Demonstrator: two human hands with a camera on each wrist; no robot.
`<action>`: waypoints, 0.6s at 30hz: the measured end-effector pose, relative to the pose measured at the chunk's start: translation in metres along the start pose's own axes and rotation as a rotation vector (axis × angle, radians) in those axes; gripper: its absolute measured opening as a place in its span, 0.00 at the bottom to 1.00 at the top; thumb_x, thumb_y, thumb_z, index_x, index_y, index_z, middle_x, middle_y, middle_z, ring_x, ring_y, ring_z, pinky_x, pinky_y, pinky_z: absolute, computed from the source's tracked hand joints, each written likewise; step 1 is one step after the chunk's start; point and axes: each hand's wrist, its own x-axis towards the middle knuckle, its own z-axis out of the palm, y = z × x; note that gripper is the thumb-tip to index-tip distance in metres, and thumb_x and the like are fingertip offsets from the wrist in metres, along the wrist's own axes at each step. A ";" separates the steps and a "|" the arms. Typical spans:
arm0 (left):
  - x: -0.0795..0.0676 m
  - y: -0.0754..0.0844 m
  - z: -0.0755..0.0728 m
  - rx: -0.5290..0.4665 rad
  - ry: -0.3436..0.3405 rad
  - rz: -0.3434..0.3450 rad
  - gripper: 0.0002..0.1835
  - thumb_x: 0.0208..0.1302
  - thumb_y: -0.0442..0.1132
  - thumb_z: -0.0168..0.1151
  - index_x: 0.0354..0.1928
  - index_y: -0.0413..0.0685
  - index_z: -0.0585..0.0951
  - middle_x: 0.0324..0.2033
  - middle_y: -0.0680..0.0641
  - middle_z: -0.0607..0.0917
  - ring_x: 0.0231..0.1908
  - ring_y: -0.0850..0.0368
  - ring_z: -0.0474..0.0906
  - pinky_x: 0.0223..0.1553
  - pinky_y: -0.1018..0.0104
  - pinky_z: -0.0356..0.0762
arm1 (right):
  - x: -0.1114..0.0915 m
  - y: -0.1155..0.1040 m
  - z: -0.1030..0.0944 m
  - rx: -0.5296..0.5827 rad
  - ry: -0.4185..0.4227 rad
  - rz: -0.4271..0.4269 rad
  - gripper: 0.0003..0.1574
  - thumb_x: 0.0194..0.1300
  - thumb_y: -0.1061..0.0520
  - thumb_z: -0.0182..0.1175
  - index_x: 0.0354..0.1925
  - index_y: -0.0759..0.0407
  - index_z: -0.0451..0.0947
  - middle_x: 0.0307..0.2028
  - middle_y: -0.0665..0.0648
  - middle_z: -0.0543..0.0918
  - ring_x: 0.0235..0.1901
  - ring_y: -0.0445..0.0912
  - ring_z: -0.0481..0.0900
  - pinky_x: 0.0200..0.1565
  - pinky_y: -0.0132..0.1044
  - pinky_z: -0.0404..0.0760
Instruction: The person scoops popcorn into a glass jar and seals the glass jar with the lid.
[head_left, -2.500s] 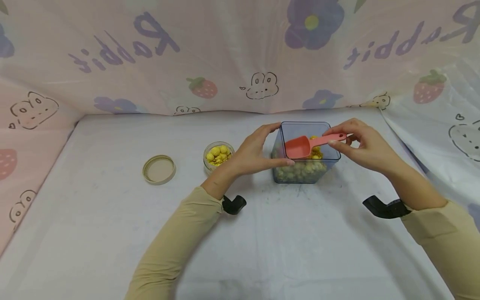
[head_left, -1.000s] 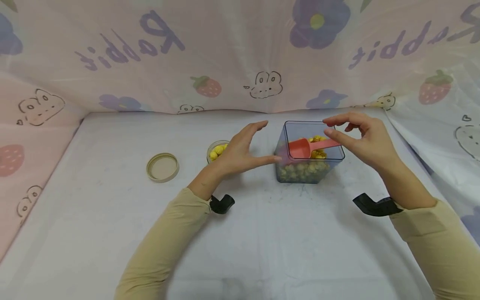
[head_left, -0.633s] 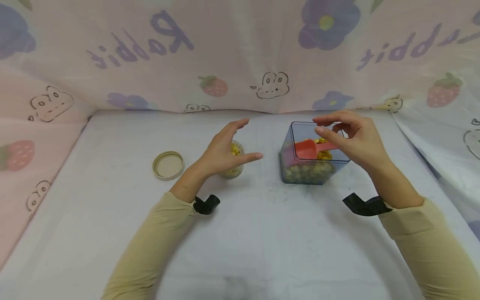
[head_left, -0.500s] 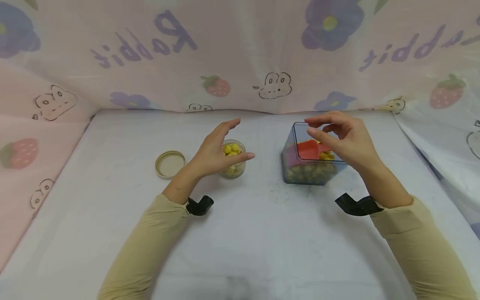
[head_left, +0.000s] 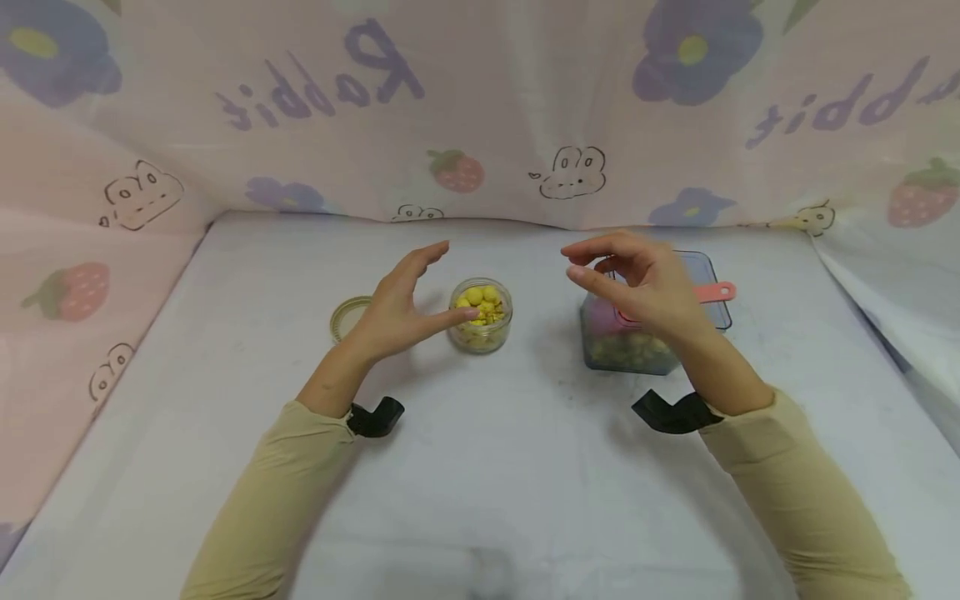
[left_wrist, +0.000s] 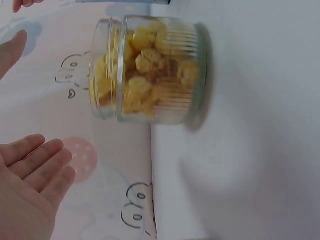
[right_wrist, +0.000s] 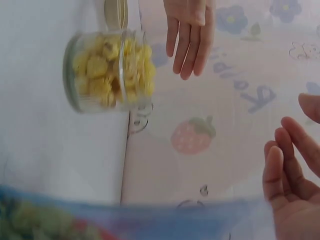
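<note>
- Got the left hand [head_left: 393, 312] spread at 9 o'clock of the glass jar [head_left: 480, 340], gripping nothing; maybe that wide to suit its girth
- Got the right hand [head_left: 651, 287] empty at 3 o'clock, with loosely bent fingers; likely high to clear the box [head_left: 693, 265]
- See the pink scoop [head_left: 712, 292] in there, pointing handle-first to 3 o'clock; handy for grabbing, tbh
- See the jar upright; probably to stop yellow popcorn [head_left: 480, 296] spilling
- See the lid [head_left: 343, 317] at 9 o'clock too; presumably off for access

Glass jar [head_left: 481, 337], pink scoop [head_left: 716, 292], bluish bin [head_left: 626, 357]
</note>
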 end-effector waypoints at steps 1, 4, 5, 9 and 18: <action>-0.001 -0.002 -0.001 -0.004 0.005 0.000 0.48 0.51 0.51 0.73 0.72 0.49 0.60 0.69 0.49 0.65 0.69 0.51 0.60 0.69 0.55 0.59 | 0.001 0.000 0.004 0.013 -0.007 -0.006 0.16 0.56 0.74 0.62 0.41 0.61 0.84 0.41 0.52 0.85 0.41 0.43 0.80 0.43 0.28 0.78; -0.006 -0.007 -0.006 -0.010 0.017 -0.007 0.47 0.52 0.51 0.73 0.71 0.49 0.60 0.69 0.49 0.65 0.69 0.52 0.60 0.69 0.55 0.59 | 0.002 0.000 0.013 0.022 -0.030 -0.021 0.17 0.56 0.75 0.62 0.41 0.60 0.84 0.41 0.52 0.84 0.41 0.44 0.81 0.42 0.29 0.79; -0.007 -0.008 -0.007 -0.013 0.019 -0.011 0.47 0.52 0.51 0.73 0.71 0.50 0.61 0.69 0.49 0.65 0.69 0.51 0.60 0.69 0.55 0.59 | 0.002 0.000 0.016 0.011 -0.040 -0.025 0.17 0.56 0.75 0.62 0.41 0.60 0.84 0.41 0.52 0.84 0.41 0.44 0.80 0.42 0.29 0.78; -0.012 -0.013 -0.011 -0.011 0.021 -0.023 0.45 0.52 0.51 0.73 0.70 0.50 0.63 0.68 0.48 0.66 0.68 0.50 0.60 0.68 0.53 0.60 | 0.002 0.002 0.028 -0.031 -0.075 -0.025 0.15 0.57 0.72 0.63 0.43 0.63 0.83 0.42 0.52 0.83 0.43 0.45 0.79 0.43 0.28 0.79; -0.021 -0.026 -0.010 -0.015 0.005 -0.032 0.42 0.54 0.49 0.72 0.68 0.47 0.65 0.66 0.45 0.69 0.67 0.49 0.63 0.67 0.53 0.62 | 0.001 0.018 0.053 -0.078 -0.127 0.052 0.16 0.59 0.68 0.64 0.48 0.67 0.80 0.46 0.62 0.81 0.45 0.43 0.78 0.46 0.29 0.79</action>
